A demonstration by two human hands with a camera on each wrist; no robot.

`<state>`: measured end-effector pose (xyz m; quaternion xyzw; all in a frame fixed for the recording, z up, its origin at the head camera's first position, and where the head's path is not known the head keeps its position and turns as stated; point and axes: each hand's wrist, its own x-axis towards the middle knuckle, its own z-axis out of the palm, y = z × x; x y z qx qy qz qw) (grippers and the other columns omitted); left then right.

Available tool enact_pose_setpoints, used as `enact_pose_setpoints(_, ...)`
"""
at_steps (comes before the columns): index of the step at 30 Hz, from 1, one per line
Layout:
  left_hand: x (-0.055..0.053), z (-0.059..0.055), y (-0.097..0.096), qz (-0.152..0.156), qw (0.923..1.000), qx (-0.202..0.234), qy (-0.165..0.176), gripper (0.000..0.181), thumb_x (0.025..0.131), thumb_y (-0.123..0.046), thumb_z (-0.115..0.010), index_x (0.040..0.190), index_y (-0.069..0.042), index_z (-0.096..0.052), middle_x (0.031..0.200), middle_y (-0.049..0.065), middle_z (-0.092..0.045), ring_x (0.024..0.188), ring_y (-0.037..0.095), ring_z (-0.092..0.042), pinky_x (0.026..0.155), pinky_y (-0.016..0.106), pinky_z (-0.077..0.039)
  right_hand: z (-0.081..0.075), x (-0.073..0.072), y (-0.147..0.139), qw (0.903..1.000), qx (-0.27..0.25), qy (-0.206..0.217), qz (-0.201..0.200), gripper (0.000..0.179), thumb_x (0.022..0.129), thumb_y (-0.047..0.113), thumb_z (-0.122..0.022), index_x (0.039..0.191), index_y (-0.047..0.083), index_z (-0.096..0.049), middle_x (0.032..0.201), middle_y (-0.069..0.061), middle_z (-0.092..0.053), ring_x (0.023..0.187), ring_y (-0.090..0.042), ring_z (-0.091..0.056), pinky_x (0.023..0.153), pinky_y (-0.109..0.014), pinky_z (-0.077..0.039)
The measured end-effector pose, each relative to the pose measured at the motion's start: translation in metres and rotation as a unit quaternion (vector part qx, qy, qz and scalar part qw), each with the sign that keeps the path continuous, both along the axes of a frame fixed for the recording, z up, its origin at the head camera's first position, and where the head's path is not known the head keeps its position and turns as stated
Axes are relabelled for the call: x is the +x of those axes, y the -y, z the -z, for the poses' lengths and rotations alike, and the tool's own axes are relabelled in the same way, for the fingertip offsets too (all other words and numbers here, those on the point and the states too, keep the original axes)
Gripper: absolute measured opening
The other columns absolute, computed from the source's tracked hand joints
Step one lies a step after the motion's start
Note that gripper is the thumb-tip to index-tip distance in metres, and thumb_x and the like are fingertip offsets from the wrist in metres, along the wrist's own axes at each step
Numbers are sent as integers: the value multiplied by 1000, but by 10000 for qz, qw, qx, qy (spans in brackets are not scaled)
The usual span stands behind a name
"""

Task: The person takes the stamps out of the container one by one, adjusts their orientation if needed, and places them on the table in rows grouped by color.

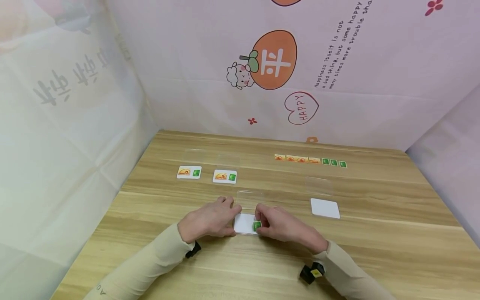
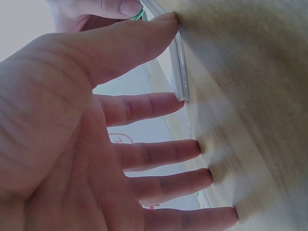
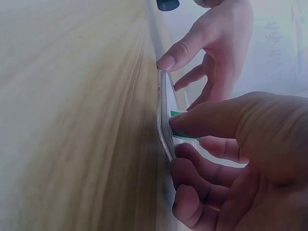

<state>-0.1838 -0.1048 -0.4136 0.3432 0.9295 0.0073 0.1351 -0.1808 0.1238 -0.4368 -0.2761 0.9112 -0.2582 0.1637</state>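
Here the right hand is pinching a green square between thumb and index finger, its other fingers curling in, right over the right end of a white card. The left hand is spreading its fingers, tips meeting the table, thumb and index steadying the card's left end. By my read, setting the green square is the step in hand; the next move is calling for straightening it and pressing it flat, with the card's left part lying bare. Two cards farther left, one at the end and one beside it, are already showing an orange picture beside green. Materials now: glossy, rigid clear plastic is edging the smooth, round-cornered card, the wood-grain table is running pale and streaky, and small orange pieces are lining up beyond.
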Motion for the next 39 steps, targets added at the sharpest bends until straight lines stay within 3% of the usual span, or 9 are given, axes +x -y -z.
enact_pose_setpoints(19, 1, 0, 3, -52, 10000, -77, 32, 53, 87, -46, -71, 127, -17, -54, 122, 8, -55, 105, 21, -54, 83, 34, -52, -3, 0, 5, 9995, -318, -28, -4, 11, 93, 9, -65, 89, 16, -58, 79, 8, -58, 69, -8, -51, 59, -22, -44)
enact_pose_setpoints(25, 1, -1, 2, -60, 10000, -45, 28, 53, 87, -46, -71, 128, -16, -55, 122, 9, -56, 105, 21, -55, 82, 34, -53, -3, -3, 0, 9990, -425, -20, -159, 10, 93, 9, -64, 89, 17, -59, 79, 8, -59, 69, -7, -51, 59, -22, -44)
enact_pose_setpoints(39, 2, 0, -3, -23, 9999, -135, -34, 53, 87, -48, -71, 127, -17, -54, 123, 8, -55, 106, 21, -54, 81, 34, -53, -7, -7, -15, 9990, -413, -109, -99, 11, 93, 10, -65, 89, 18, -59, 80, 9, -58, 71, -7, -52, 60, -21, -45)
